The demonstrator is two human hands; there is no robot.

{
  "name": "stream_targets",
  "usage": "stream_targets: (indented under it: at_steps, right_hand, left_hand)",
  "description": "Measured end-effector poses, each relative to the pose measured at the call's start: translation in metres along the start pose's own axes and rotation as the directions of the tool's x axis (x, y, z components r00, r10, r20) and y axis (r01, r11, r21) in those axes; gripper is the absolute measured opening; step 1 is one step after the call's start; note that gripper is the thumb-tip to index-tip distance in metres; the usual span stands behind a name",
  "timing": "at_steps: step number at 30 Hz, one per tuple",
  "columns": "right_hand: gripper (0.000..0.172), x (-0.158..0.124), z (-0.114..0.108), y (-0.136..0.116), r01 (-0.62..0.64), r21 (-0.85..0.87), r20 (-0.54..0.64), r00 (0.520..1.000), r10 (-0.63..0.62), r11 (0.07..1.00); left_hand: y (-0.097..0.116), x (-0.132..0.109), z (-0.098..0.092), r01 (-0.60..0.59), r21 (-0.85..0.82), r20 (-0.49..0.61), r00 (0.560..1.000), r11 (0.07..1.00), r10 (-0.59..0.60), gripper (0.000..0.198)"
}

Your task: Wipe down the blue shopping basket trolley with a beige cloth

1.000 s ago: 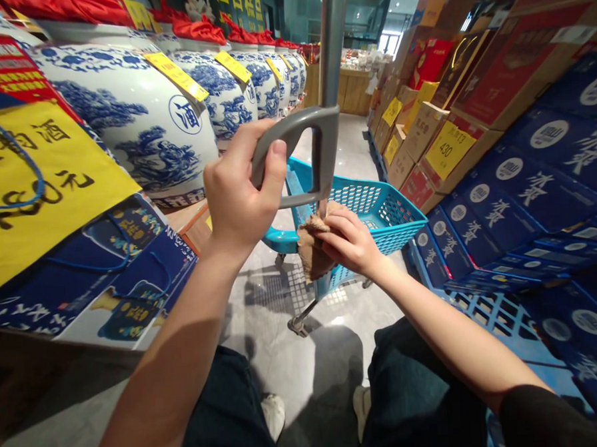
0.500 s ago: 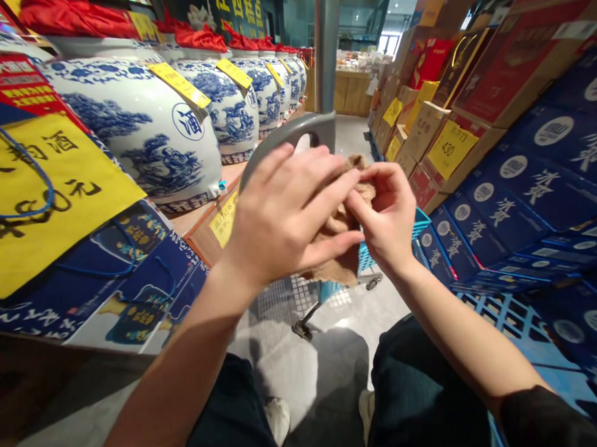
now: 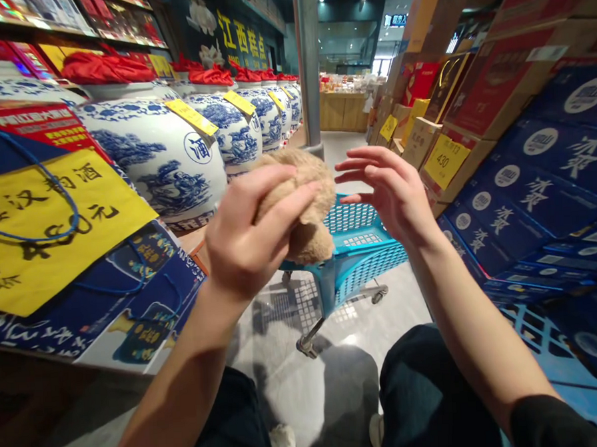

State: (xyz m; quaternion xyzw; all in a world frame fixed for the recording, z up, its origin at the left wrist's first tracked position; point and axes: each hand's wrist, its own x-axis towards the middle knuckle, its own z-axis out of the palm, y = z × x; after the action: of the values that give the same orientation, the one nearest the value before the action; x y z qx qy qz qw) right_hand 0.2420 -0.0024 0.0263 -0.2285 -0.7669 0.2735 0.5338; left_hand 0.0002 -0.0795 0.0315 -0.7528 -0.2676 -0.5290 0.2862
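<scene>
My left hand [image 3: 249, 236] is raised in front of me, fingers wrapped round a bunched tan cloth [image 3: 305, 203]. My right hand [image 3: 389, 189] hovers just right of the cloth with its fingers spread, holding nothing and apart from it. Below and behind both hands stands a small blue shopping cart [image 3: 355, 254] with a mesh basket on a wheeled metal frame. The cart's grey handle pole [image 3: 309, 63] rises behind the cloth. My dark trousers and shoes show at the bottom.
Blue-and-white ceramic jars [image 3: 159, 157] with red covers and yellow tags line the left shelf above blue gift boxes [image 3: 102, 294]. Stacked blue cartons [image 3: 541, 184] and brown boxes with a yellow price tag [image 3: 444, 161] fill the right. A grey tiled aisle [image 3: 344, 148] runs ahead.
My left hand let go of the cart's grey handle and took the cloth from my right hand. My right hand released it and opened. The camera tilted up.
</scene>
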Motion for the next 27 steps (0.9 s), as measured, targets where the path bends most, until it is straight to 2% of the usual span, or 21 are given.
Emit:
stream_targets:
  at_steps: [2,3,4,5,7,9,13,17,20,23,25,27]
  right_hand:
    - [0.049,0.011,0.011,0.009,0.047,0.004,-0.018,0.999,-0.047,0.999]
    - [0.052,0.015,0.019,0.012,0.067,0.012,-0.007,0.998,-0.066,0.998]
    - [0.055,0.02,0.027,0.013,0.078,0.026,0.01,0.997,-0.079,0.997]
    - [0.057,0.023,0.034,0.014,0.081,0.046,0.025,0.996,-0.082,0.996]
    - [0.06,0.027,0.046,0.014,0.069,0.097,0.04,0.996,-0.074,0.993]
    - [0.061,0.029,0.051,0.013,0.049,0.145,0.039,0.998,-0.055,0.988]
    - [0.06,0.028,0.05,0.013,0.041,0.165,0.002,0.999,-0.042,0.985]
    - [0.06,0.027,0.053,0.017,0.086,0.118,-0.042,0.996,-0.082,0.989]
    - [0.06,0.027,0.058,0.019,0.084,0.048,-0.05,0.995,-0.081,0.995]
    - [0.055,0.027,0.06,0.019,0.073,-0.012,-0.045,0.996,-0.074,0.997]
    - [0.054,0.027,0.061,0.019,0.076,-0.027,-0.037,0.996,-0.077,0.997]
    - [0.055,0.028,0.062,0.02,0.085,-0.014,-0.042,0.995,-0.086,0.996]
  left_hand:
    - [-0.002,0.006,-0.005,0.06,0.08,-0.202,0.979,0.995,-0.043,0.04]
    - [-0.003,0.009,-0.005,0.108,0.109,-0.261,0.962,0.988,-0.077,0.041]
    - [-0.005,0.01,-0.004,0.158,0.128,-0.276,0.954,0.979,-0.118,0.041]
    - [-0.008,0.011,-0.001,0.205,0.136,-0.253,0.953,0.969,-0.166,0.04]
    - [-0.014,0.011,0.005,0.267,0.122,-0.14,0.958,0.956,-0.25,0.041]
    - [-0.02,0.009,0.009,0.281,0.087,-0.021,0.96,0.956,-0.28,0.043]
    - [-0.019,0.013,0.007,0.232,0.059,0.094,0.967,0.971,-0.237,0.044]
    - [-0.012,0.03,0.008,0.157,0.023,0.183,0.97,0.987,-0.158,0.04]
    - [-0.013,0.041,0.015,0.178,0.035,0.178,0.967,0.983,-0.181,0.034]
    - [-0.021,0.043,0.02,0.246,0.038,0.066,0.967,0.969,-0.248,0.028]
    - [-0.026,0.04,0.02,0.373,0.001,0.037,0.927,0.928,-0.373,0.018]
    - [-0.028,0.034,0.016,0.532,0.004,0.075,0.844,0.847,-0.531,0.016]
